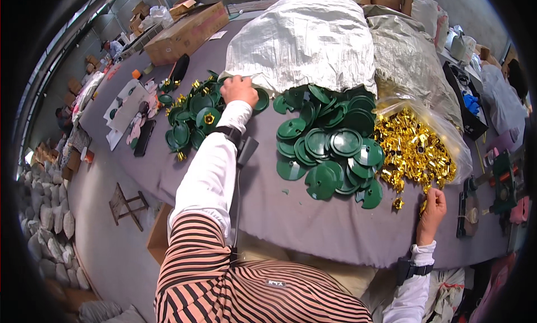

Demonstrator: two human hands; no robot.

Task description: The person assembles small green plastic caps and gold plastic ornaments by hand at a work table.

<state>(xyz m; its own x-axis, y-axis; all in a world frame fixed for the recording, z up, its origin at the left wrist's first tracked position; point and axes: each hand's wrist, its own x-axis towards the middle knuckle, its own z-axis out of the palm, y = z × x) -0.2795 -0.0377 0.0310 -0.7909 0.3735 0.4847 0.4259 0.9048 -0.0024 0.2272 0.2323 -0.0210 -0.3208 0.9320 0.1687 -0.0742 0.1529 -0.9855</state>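
My left hand [239, 91] reaches to the far side of a pile of green round discs [178, 134], some with gold star-shaped pieces at their centres. Its fingers curl down beside the hem of a white woven sack [302, 40]; whatever they hold is hidden. At the right, my right hand [433, 209] is closed in a pinch, with shiny gold foil pieces [423, 206] at its fingertips. Just beyond it, many such gold pieces [414, 144] spill from a clear plastic bag [460, 158]. Between my hands lies a larger heap of plain green discs [321, 180].
A grey cloth covers the table [263, 211]. A cardboard box [187, 33] stands at the far left, with a dark phone-like object [145, 138] nearer. A green hand-press-like device [503, 180] sits at the right edge. A folding stool [127, 205] stands on the floor.
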